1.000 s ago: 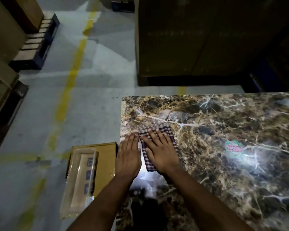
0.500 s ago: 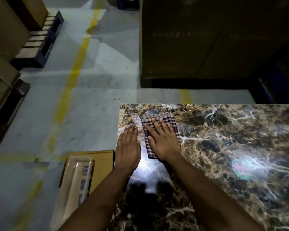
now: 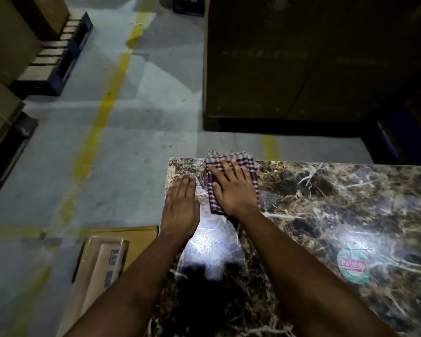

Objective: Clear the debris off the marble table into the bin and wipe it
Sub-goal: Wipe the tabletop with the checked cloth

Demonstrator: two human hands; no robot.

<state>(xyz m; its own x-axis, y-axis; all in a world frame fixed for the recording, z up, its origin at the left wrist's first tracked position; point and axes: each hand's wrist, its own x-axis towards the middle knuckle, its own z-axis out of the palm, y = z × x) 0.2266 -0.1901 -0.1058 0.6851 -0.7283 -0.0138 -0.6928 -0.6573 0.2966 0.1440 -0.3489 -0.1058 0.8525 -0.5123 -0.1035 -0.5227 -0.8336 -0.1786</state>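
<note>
Right hand (image 3: 231, 190) spread flat on cloth (image 3: 230, 159) at table's (image 3: 326, 215) 11 o'clock corner; left hand (image 3: 180, 207) flat, fingers together, beside it

looks like a warehouse: concrete floor (image 3: 58, 166) with yellow lane lines (image 3: 102, 113), big cardboard boxes (image 3: 301, 57) sitting on pallets (image 3: 56, 59)

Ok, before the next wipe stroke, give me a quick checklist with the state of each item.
1. Right hand flat on checkered cloth: ok.
2. Cloth fully on marble table: not ok, its far edge overhangs the table's far edge.
3. Left hand open, resting by the table's left edge: ok.
4. Debris gone near the hands: cannot tell, pattern and glare hide it.
5. Round sticker unwiped: cannot tell.
6. Cardboard box on the floor beside the table: ok.
</note>
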